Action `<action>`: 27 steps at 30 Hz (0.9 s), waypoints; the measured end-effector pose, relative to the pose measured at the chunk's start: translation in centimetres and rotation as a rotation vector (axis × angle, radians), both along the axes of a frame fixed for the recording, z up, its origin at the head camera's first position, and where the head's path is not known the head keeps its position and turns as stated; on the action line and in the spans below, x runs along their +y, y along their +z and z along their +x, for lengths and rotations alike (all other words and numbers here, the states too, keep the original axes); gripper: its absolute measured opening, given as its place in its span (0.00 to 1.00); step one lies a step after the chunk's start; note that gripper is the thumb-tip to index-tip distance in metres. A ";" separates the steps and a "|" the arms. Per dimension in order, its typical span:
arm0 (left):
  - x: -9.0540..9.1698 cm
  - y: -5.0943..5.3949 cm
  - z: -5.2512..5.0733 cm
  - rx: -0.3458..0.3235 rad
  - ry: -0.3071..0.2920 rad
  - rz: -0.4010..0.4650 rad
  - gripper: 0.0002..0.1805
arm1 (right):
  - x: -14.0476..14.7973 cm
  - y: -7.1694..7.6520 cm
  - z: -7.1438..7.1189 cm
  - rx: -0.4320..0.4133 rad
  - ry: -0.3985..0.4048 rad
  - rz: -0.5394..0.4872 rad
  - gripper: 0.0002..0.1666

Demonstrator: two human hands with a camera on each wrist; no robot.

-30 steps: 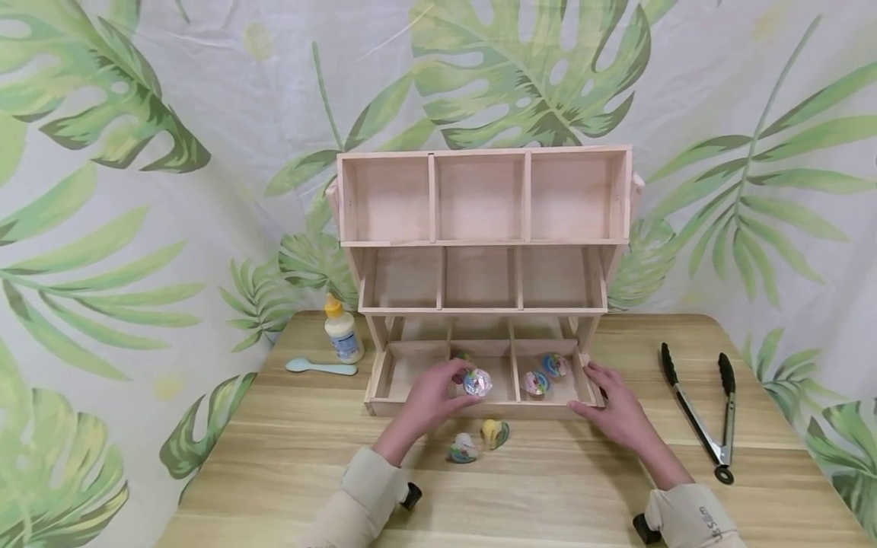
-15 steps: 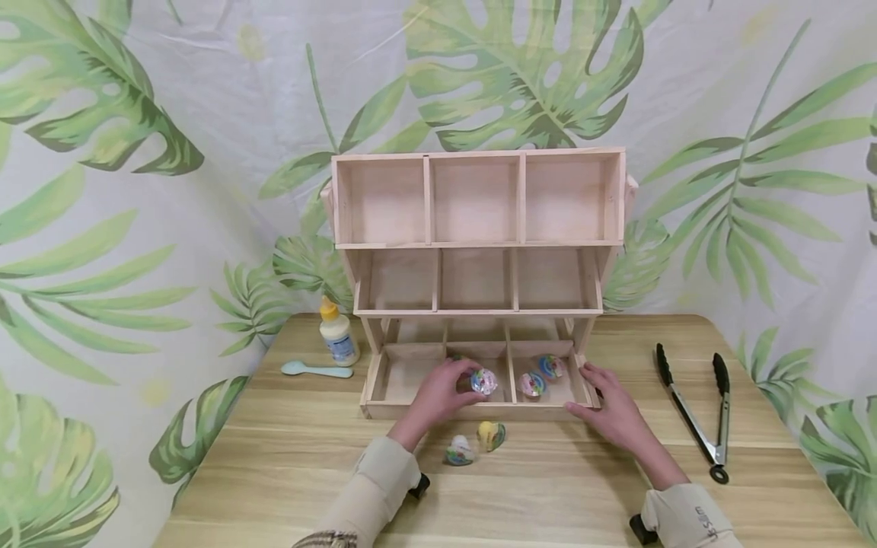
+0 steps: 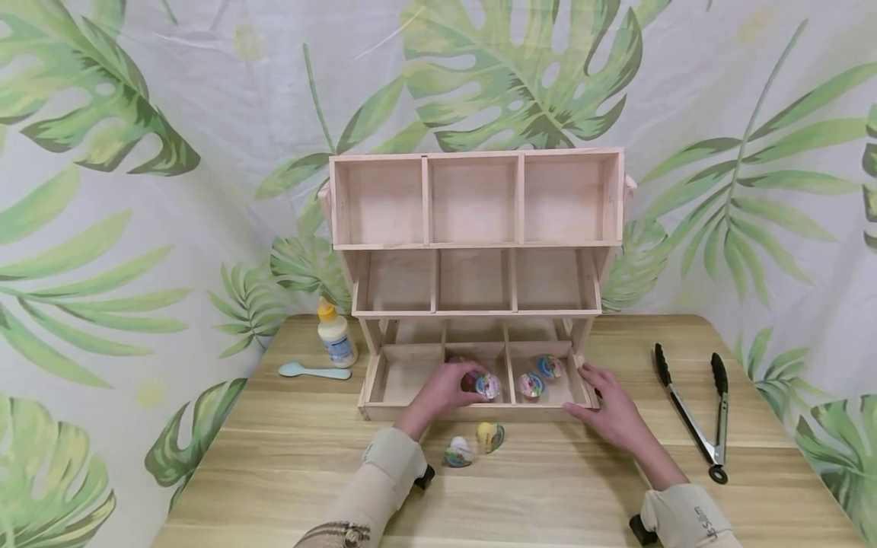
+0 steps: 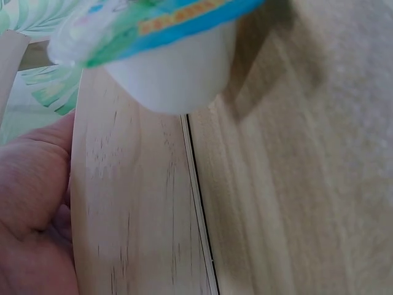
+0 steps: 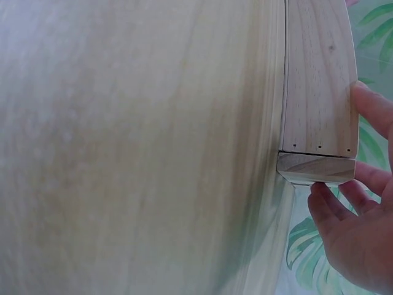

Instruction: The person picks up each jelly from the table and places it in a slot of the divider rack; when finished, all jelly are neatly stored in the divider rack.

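My left hand [image 3: 444,392] reaches over the front board into the bottom middle compartment of the wooden shelf rack [image 3: 476,310]. Its thumb and fingers pinch a jelly cup [image 3: 488,386] with a shiny printed lid. Part of another cup shows behind these fingers. At the rack's front right corner, my right hand [image 3: 612,409] grips the wood, thumb on the front board and fingers round the side [image 5: 359,203]. The bottom right compartment holds two jelly cups [image 3: 530,384]. On the table before the rack lie a white jelly cup [image 3: 458,452] and a yellow one [image 3: 489,436].
Left of the rack stands a glue bottle [image 3: 336,335] with a yellow cap, and a light blue spoon [image 3: 314,371] lies near it. Black-handled tongs [image 3: 700,426] lie spread at the right. A leaf-patterned cloth hangs behind the table [image 3: 534,495].
My left hand has moved slightly right and lower with the jelly cup, deeper into the middle compartment. My right hand keeps its hold on the corner. The head view has shifted slightly.
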State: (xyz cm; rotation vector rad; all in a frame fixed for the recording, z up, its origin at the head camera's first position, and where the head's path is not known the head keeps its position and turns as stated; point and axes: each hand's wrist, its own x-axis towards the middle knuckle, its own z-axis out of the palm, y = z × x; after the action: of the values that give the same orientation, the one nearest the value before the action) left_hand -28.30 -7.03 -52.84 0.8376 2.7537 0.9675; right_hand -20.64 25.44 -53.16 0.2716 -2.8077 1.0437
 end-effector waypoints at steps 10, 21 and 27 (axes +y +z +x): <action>0.4 -0.2 -0.2 0.027 0.025 -0.072 0.23 | -0.2 0.2 0.3 -0.020 -0.001 -0.016 0.48; 0.6 0.2 -0.2 0.006 0.053 -0.075 0.24 | -0.2 0.2 0.1 -0.018 0.008 -0.022 0.48; 0.4 0.2 -0.3 -0.002 0.030 -0.056 0.25 | -0.1 0.2 0.1 -0.024 0.005 -0.020 0.48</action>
State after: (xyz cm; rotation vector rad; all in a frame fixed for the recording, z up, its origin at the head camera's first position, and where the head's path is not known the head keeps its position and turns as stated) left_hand -28.62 -6.62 -52.65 0.7893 2.7854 0.8914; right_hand -20.55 25.29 -52.99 0.2663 -2.8172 1.0833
